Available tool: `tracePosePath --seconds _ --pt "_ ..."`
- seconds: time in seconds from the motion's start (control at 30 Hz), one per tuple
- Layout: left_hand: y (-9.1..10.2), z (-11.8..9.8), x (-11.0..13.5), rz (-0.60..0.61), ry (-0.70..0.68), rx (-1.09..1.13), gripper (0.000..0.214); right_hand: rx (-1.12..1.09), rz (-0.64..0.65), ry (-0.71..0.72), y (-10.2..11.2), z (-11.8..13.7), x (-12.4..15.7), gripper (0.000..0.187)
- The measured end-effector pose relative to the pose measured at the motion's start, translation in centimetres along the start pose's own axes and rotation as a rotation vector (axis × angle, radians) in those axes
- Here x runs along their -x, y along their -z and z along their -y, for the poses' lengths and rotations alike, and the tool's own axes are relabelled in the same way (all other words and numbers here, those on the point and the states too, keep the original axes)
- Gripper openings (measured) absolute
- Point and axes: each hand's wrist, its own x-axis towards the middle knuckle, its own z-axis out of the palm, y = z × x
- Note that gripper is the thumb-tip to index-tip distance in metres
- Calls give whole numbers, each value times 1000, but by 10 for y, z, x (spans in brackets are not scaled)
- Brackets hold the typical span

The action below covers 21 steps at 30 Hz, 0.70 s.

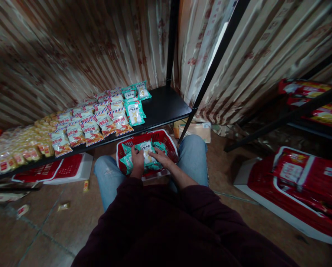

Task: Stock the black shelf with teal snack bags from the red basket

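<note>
Between my knees stands a red shopping basket (pixel 170 142) with several teal snack bags in it. Over these bags I hold one teal and white snack bag (pixel 146 150), its printed front facing up. My left hand (pixel 137 161) grips its left side, with the fingers closed at the edge. My right hand (pixel 160 158) is closed on its right side, the thumb and fingers partly over the front. On the low black shelf ahead, more teal bags (pixel 134 112) stand upright at the right end of the rows.
Beside the teal bags are rows of orange and white snack bags (pixel 91 130), then many small yellow packs (pixel 23 148). Bare black shelf (pixel 166 105) extends right to a metal post (pixel 207 85). Loose packs (pixel 63 206) lie on the floor. A basket of red packages (pixel 294 178) sits right.
</note>
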Motion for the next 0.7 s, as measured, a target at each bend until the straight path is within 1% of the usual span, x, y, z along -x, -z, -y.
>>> tracePosePath --seconds 0.1,0.2,0.27,0.37,0.43,0.5,0.57,0.63,0.7 --pt "0 -1 5 -5 -116 -105 43 20 -4 -1 -1 0 -1 40" --pt "-2 -4 12 -20 -246 -278 33 95 -33 24 0 -1 -1 40" --pt "-4 -5 16 2 -289 -368 28 165 -60 44 2 -2 -3 41" --pt "-8 -6 22 67 -270 -404 23 250 -94 82 5 -3 -5 42" --pt "-9 -6 24 78 -236 -393 24 256 -99 91 6 -5 -7 41" --pt "-10 -7 24 74 -198 -376 28 226 -107 86 6 -6 -9 40" --pt "-9 -7 23 67 -173 -351 33 176 -142 91 7 -7 -10 40" --pt "-8 -9 22 72 -164 -316 36 124 -175 115 8 -7 -10 39" --pt "-7 -10 22 76 -164 -280 38 77 -175 156 8 -7 -10 38"
